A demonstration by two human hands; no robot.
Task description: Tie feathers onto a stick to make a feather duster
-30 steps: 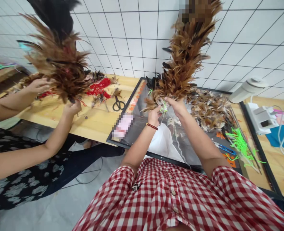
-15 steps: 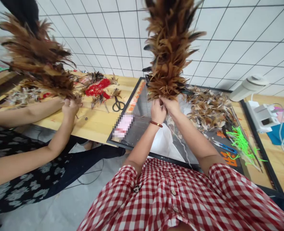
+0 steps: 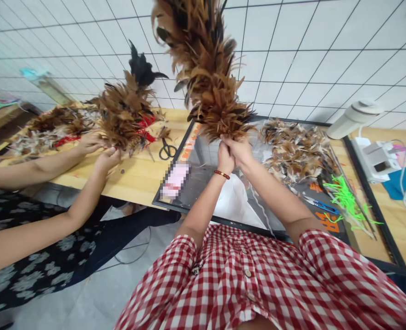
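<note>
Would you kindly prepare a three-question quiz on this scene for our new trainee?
1. Multiple choice: what do the wearer's left hand and right hand hold?
A) the white bottle
B) the taller feather bundle
C) the charging cable

2. True or false: a beaded bracelet circles the wearer's left wrist.

3. Short answer: which lies nearer the bright green strands, the blue-handled snips or the black scissors?

Key: 1. B. 2. True. 3. The blue-handled snips.

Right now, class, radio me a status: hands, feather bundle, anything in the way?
Left hand and right hand together, grip closed at lower end of feather bundle. Bundle raised, leaning left. Loose feathers lie right of the hands; nothing visibly blocking.
</note>
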